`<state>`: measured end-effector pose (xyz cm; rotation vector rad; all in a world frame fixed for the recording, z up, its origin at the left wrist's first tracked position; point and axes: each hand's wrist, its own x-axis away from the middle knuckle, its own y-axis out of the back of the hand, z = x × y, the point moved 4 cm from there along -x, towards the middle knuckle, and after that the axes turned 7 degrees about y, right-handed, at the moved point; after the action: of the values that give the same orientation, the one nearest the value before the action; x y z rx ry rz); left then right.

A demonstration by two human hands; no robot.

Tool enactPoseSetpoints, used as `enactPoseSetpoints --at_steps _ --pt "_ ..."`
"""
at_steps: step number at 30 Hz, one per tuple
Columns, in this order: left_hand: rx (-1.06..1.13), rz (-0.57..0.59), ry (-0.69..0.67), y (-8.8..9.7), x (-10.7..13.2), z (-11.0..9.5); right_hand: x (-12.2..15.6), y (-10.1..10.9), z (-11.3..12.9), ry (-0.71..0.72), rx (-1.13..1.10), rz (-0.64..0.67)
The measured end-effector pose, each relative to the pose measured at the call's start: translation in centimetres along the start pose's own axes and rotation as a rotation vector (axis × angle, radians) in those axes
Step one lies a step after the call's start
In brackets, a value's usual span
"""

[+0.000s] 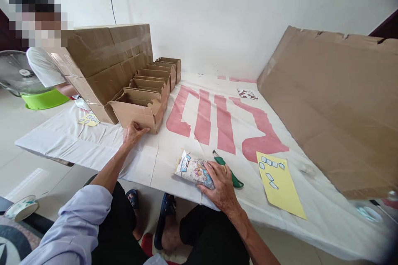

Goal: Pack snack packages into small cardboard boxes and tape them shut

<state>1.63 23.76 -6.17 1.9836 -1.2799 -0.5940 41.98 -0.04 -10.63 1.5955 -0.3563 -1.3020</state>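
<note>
A white-clothed table [143, 167] is filling most of the view, with broad red shapes showing on its cloth. A large cardboard panel [329, 112] is leaning along the right edge. Toward the left edge, a stack of taped cartons [121, 54] is standing, a person in a white sleeve [45, 66] sitting or standing behind it. Beside the stack, a row of open-topped cardboard boxes [152, 74] is running toward the far edge. The wearer's left hand [134, 132], partly open, is touching the near wall of the closest box [139, 114]; whether its fingers are gripping cannot be told. A yellow sheet [275, 192] is lying by the near edge, toward the right corner. Left of it, the right hand [220, 184] is curling over one end of a printed soft packet [194, 172], thumb along its side, the packet lying close to the near edge. A green-handled tool [221, 161] is lying partly beneath that hand. Working well here probably means bracing the light box low, cradling the packet's body without squeezing, and lifting clear of the tool.
</note>
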Motion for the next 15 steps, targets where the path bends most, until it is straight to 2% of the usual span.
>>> enactPoseSetpoints --at_steps 15 --pt "-0.012 -0.023 -0.036 -4.4 -7.8 -4.5 0.8 -0.1 -0.6 -0.008 -0.043 0.04"
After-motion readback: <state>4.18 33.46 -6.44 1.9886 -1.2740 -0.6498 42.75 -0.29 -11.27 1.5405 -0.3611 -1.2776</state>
